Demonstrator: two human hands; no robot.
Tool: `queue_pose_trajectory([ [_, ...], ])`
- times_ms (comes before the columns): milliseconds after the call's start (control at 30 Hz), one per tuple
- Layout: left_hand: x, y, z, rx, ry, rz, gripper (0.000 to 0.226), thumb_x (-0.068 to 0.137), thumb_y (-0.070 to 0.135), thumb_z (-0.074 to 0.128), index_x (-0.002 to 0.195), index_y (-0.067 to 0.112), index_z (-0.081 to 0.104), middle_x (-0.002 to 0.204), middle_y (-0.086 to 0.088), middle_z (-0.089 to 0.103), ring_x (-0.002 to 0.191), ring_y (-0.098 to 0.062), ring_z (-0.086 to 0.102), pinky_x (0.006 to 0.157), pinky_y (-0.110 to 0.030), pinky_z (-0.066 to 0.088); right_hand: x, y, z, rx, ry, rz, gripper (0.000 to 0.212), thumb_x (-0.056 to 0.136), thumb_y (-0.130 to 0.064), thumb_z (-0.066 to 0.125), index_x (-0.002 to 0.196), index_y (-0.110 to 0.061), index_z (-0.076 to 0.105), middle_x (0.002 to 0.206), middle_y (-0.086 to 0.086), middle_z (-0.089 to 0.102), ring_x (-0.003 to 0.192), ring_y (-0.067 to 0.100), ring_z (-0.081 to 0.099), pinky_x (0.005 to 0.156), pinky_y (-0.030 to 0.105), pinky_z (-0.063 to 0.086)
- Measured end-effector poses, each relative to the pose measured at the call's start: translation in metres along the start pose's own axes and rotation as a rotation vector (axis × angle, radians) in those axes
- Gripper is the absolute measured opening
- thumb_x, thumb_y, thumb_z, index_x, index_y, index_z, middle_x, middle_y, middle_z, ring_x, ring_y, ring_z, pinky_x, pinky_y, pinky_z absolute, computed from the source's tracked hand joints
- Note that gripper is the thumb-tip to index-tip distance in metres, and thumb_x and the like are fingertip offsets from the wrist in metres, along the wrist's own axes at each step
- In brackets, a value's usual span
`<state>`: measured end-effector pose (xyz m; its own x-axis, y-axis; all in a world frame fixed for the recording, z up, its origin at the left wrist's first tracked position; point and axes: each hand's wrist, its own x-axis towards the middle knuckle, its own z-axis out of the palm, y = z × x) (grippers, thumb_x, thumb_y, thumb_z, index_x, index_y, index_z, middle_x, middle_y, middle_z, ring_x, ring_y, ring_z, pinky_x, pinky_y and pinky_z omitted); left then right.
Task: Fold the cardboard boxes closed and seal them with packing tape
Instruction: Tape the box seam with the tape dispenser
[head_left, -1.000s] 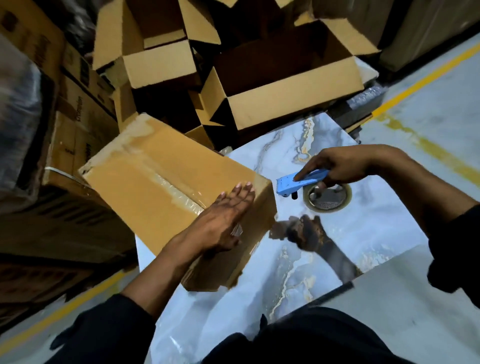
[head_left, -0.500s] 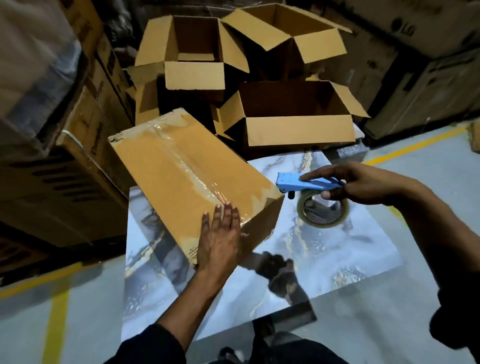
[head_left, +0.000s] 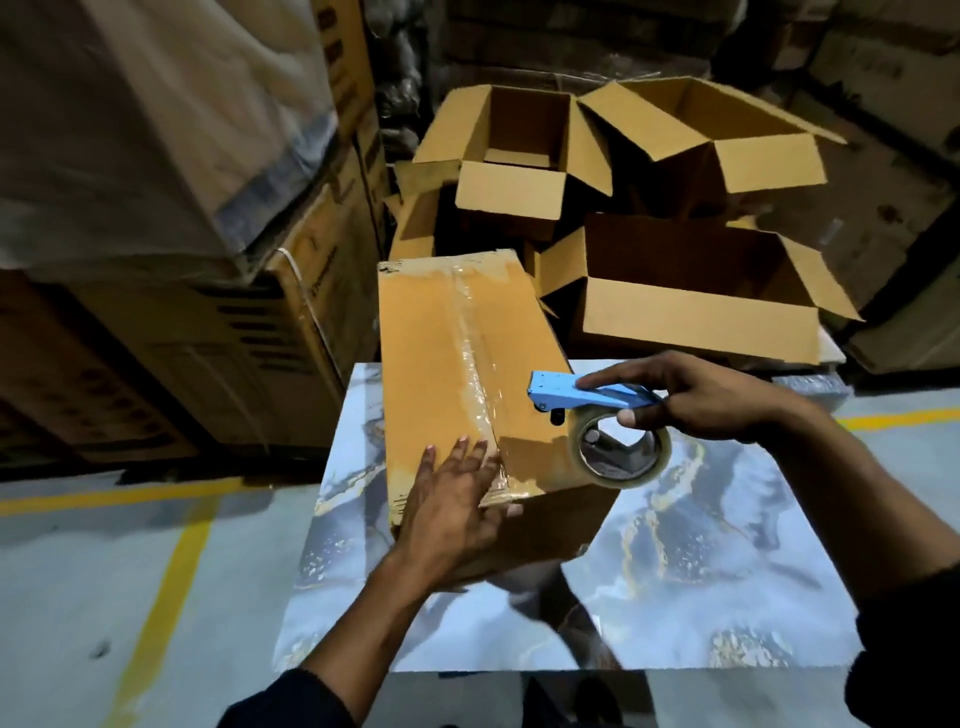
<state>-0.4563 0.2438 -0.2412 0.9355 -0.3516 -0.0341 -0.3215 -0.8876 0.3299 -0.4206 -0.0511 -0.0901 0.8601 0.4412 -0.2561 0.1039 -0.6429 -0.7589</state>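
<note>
A closed brown cardboard box (head_left: 431, 353) lies on the glossy marble-patterned table (head_left: 727, 545), with a strip of clear tape along its top seam. My left hand (head_left: 452, 509) lies flat with straight fingers over the box's near end, on the taped edge. My right hand (head_left: 696, 397) grips a blue tape dispenser (head_left: 587, 397) with a roll of clear packing tape (head_left: 621, 452), held just above the box's near right corner. Its front end points toward the seam.
Three open cardboard boxes (head_left: 696, 306) with raised flaps stand behind the table. Tall stacked cartons (head_left: 182, 312) rise on the left. Yellow lines (head_left: 156, 597) mark the grey floor around the table.
The box has turned so its seam runs away from me. My left hand stayed on its near end. My right hand brought the dispenser left, over the box's corner.
</note>
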Motion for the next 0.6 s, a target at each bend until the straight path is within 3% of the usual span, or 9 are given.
queue_pose_trajectory([
  [67, -0.009, 0.014, -0.010, -0.481, 0.132, -0.132, 0.047, 0.098, 0.053, 0.065, 0.140, 0.033, 0.065, 0.154, 0.002, 0.055, 0.149, -0.015, 0.043, 0.122, -0.039, 0.035, 0.005, -0.001, -0.002, -0.032, -0.021, -0.028, 0.054, 0.098, -0.012, 0.069, 0.129, -0.055, 0.065, 0.143, -0.020, 0.058, 0.125, 0.009, 0.059, 0.111, 0.048, 0.047],
  [133, -0.018, 0.038, -0.020, -1.008, 0.334, -0.362, 0.023, 0.099, 0.039, 0.070, 0.119, 0.030, 0.077, 0.127, 0.000, 0.075, 0.126, -0.021, 0.067, 0.105, -0.035, 0.054, 0.009, -0.005, -0.007, -0.061, -0.052, -0.080, 0.053, 0.097, -0.013, 0.070, 0.130, -0.054, 0.065, 0.143, -0.020, 0.057, 0.127, 0.010, 0.058, 0.110, 0.042, 0.049],
  [167, -0.018, 0.051, -0.027, -1.287, 0.350, -0.473, 0.028, 0.099, 0.041, 0.067, 0.117, 0.022, 0.077, 0.117, -0.005, 0.079, 0.117, -0.027, 0.072, 0.103, -0.040, 0.056, 0.010, -0.009, -0.010, -0.065, -0.078, -0.111, 0.053, 0.097, -0.012, 0.070, 0.131, -0.052, 0.065, 0.143, -0.021, 0.056, 0.128, 0.008, 0.057, 0.109, 0.034, 0.050],
  [233, -0.015, 0.067, -0.036, -1.768, 0.189, -0.632, 0.058, 0.099, 0.057, 0.056, 0.126, 0.007, 0.068, 0.117, -0.016, 0.077, 0.113, -0.035, 0.073, 0.105, -0.052, 0.055, 0.012, -0.019, -0.012, -0.088, -0.149, -0.176, 0.053, 0.098, -0.010, 0.069, 0.133, -0.050, 0.064, 0.143, -0.025, 0.054, 0.128, -0.001, 0.055, 0.107, 0.022, 0.049],
  [300, -0.012, 0.075, -0.045, -2.043, 0.024, -0.702, 0.079, 0.098, 0.070, 0.047, 0.132, 0.000, 0.061, 0.123, -0.024, 0.073, 0.116, -0.040, 0.071, 0.103, -0.054, 0.053, 0.016, -0.027, -0.013, -0.134, -0.208, -0.227, 0.055, 0.098, -0.009, 0.068, 0.135, -0.048, 0.063, 0.146, -0.028, 0.051, 0.131, -0.006, 0.051, 0.106, 0.017, 0.047],
  [433, -0.016, 0.077, -0.057, -2.117, 0.088, -0.787, 0.078, 0.096, 0.072, 0.050, 0.131, 0.004, 0.065, 0.119, -0.022, 0.075, 0.111, -0.040, 0.071, 0.088, -0.049, 0.057, 0.022, -0.043, -0.008, -0.263, -0.279, -0.284, 0.059, 0.098, -0.005, 0.066, 0.138, -0.047, 0.060, 0.149, -0.029, 0.044, 0.134, -0.004, 0.048, 0.110, 0.017, 0.044],
  [600, -0.030, 0.068, -0.067, -2.083, 0.227, -0.818, 0.066, 0.099, 0.062, 0.052, 0.122, 0.003, 0.071, 0.107, -0.019, 0.078, 0.103, -0.039, 0.071, 0.084, -0.046, 0.058, 0.029, -0.060, 0.004, -0.452, -0.297, -0.327, 0.059, 0.099, -0.011, 0.065, 0.144, -0.047, 0.054, 0.155, -0.022, 0.041, 0.136, 0.002, 0.046, 0.111, 0.021, 0.045],
])
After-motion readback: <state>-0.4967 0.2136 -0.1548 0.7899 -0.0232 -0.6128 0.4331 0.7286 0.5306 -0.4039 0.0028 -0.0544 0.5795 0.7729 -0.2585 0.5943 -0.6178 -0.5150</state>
